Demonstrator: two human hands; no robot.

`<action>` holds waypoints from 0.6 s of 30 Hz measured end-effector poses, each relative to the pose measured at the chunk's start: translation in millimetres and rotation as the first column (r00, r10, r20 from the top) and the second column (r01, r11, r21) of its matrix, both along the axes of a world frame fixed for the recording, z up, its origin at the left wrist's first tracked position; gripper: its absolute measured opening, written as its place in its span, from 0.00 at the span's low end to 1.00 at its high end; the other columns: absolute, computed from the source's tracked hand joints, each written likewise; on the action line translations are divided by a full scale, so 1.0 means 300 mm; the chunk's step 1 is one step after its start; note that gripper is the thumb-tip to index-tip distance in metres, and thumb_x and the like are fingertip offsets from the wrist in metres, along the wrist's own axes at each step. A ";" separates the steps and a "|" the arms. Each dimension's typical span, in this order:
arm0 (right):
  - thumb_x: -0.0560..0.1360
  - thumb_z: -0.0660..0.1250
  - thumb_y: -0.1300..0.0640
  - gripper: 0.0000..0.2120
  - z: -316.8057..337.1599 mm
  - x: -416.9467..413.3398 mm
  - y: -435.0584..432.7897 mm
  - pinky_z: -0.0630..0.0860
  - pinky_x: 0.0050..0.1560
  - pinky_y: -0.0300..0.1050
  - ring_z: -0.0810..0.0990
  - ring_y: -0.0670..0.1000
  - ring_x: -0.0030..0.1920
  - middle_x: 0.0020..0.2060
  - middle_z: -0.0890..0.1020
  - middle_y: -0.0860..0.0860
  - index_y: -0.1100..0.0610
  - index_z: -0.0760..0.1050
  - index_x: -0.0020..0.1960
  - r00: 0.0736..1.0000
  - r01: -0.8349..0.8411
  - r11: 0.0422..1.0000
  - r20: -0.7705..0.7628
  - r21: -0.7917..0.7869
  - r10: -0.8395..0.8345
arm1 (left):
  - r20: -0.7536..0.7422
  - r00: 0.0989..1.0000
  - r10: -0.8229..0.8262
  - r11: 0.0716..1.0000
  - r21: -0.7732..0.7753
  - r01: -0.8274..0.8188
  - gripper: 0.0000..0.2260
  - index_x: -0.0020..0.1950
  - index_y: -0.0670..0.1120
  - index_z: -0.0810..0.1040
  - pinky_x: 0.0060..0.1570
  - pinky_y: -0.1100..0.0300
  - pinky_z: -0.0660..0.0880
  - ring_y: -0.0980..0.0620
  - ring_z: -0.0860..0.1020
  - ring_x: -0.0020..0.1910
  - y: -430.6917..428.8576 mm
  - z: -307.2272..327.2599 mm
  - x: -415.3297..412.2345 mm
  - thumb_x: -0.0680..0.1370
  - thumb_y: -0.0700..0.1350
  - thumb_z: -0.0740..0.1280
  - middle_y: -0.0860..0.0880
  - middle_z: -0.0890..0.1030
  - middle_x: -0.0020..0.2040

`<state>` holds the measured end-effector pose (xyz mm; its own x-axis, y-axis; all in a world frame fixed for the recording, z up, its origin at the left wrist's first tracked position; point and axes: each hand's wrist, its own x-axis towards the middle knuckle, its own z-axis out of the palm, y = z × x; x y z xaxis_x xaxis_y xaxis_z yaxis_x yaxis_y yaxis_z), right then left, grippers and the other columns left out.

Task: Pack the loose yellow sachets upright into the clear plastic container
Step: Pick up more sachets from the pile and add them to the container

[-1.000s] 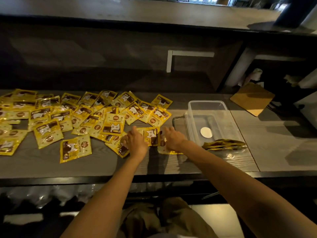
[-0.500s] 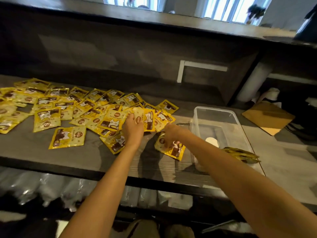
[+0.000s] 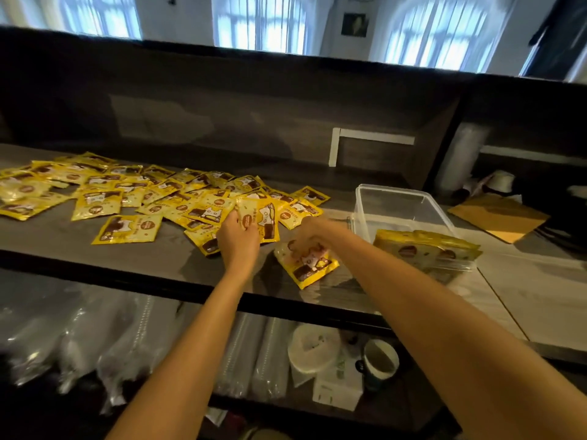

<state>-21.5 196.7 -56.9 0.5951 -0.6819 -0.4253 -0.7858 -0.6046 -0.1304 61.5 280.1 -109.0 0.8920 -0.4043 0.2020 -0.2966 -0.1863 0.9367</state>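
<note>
as both seemingly gather stock for the clear rectangular plastic container (image 3: 362, 204), the left hand (image 3: 238, 241) pinches a flat yellow foil sachet (image 3: 260, 217); the right hand (image 3: 309, 238) grips a second sachet (image 3: 314, 269) beneath its curled fingers (image 3: 305, 249).

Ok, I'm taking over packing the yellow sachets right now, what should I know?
Left hand pinches a raised sachet at the pile's near edge.
Right hand grips a second sachet on the counter, beside the clear container.
Done: a small batch stands in the container's near end.
Left: the loose pile, many sachets, plus the two in hand.
</note>
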 end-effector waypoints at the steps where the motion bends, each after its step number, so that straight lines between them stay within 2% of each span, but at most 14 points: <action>1: 0.74 0.68 0.51 0.16 -0.010 -0.007 0.005 0.73 0.42 0.43 0.76 0.52 0.44 0.44 0.75 0.53 0.62 0.73 0.53 0.997 0.027 0.999 0.075 -0.017 -0.026 | 0.010 1.000 0.005 1.000 -0.006 -0.005 0.18 0.30 0.47 0.59 0.26 0.61 0.56 0.55 0.61 0.27 0.010 0.000 -0.004 0.76 0.35 0.61 0.51 0.63 0.30; 3: 0.72 0.71 0.55 0.22 -0.021 -0.016 0.006 0.74 0.48 0.45 0.76 0.54 0.49 0.45 0.75 0.55 0.64 0.70 0.61 0.951 0.122 0.992 0.288 -0.020 -0.112 | 0.038 0.999 0.006 1.000 -0.026 -0.005 0.17 0.31 0.48 0.60 0.27 0.61 0.58 0.55 0.62 0.29 0.024 0.013 -0.005 0.77 0.37 0.61 0.51 0.64 0.31; 6: 0.71 0.71 0.58 0.19 0.014 -0.023 -0.001 0.75 0.48 0.46 0.77 0.54 0.50 0.46 0.77 0.56 0.62 0.73 0.58 0.808 0.245 0.968 0.563 -0.053 -0.174 | 0.091 0.996 0.003 0.997 -0.081 0.004 0.15 0.32 0.45 0.64 0.28 0.60 0.59 0.52 0.64 0.30 0.031 0.052 -0.012 0.78 0.38 0.60 0.51 0.65 0.30; 9: 0.71 0.70 0.59 0.14 0.081 -0.061 -0.032 0.77 0.49 0.49 0.79 0.58 0.53 0.51 0.80 0.58 0.61 0.75 0.55 0.645 0.361 0.929 0.743 -0.087 -0.181 | 0.136 0.991 -0.009 0.991 -0.129 0.026 0.09 0.38 0.42 0.71 0.30 0.60 0.63 0.53 0.67 0.31 0.021 0.112 -0.037 0.78 0.39 0.60 0.51 0.68 0.31; 12: 0.74 0.67 0.56 0.10 0.148 -0.142 -0.066 0.78 0.49 0.53 0.79 0.58 0.51 0.49 0.81 0.59 0.62 0.76 0.51 0.535 0.425 0.887 0.841 -0.184 -0.082 | 0.201 0.979 -0.037 0.983 -0.172 0.072 0.07 0.40 0.42 0.73 0.34 0.58 0.66 0.53 0.69 0.34 -0.008 0.169 -0.080 0.78 0.38 0.60 0.52 0.70 0.32; 14: 0.75 0.65 0.53 0.12 0.183 -0.206 -0.089 0.78 0.50 0.54 0.79 0.59 0.51 0.50 0.81 0.59 0.62 0.76 0.52 0.480 0.464 0.859 0.876 -0.218 -0.037 | 0.265 0.960 -0.091 0.972 -0.188 0.144 0.06 0.44 0.42 0.76 0.36 0.59 0.68 0.53 0.71 0.36 -0.031 0.207 -0.125 0.78 0.37 0.61 0.49 0.74 0.36; 16: 0.77 0.63 0.52 0.14 0.211 -0.275 -0.118 0.77 0.50 0.54 0.78 0.59 0.52 0.51 0.80 0.59 0.62 0.74 0.54 0.432 0.503 0.834 0.902 -0.226 -0.016 | 0.329 0.929 -0.171 0.954 -0.180 0.240 0.07 0.50 0.41 0.79 0.37 0.62 0.69 0.55 0.73 0.38 -0.065 0.241 -0.184 0.78 0.36 0.61 0.49 0.77 0.41; 18: 0.78 0.61 0.52 0.12 0.224 -0.336 -0.152 0.78 0.50 0.53 0.79 0.57 0.51 0.48 0.79 0.57 0.60 0.72 0.54 0.385 0.489 0.854 0.923 -0.178 -0.028 | 0.394 0.888 -0.236 0.936 -0.155 0.318 0.09 0.51 0.40 0.79 0.36 0.66 0.69 0.57 0.73 0.38 -0.091 0.270 -0.230 0.77 0.35 0.61 0.51 0.77 0.42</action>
<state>-122.2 151.2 10.2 0.2283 -0.8199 0.5250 -0.4958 -0.5620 -0.6621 -7.6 252.8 -28.0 0.5966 -0.5360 0.5973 -0.6339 0.1417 0.7603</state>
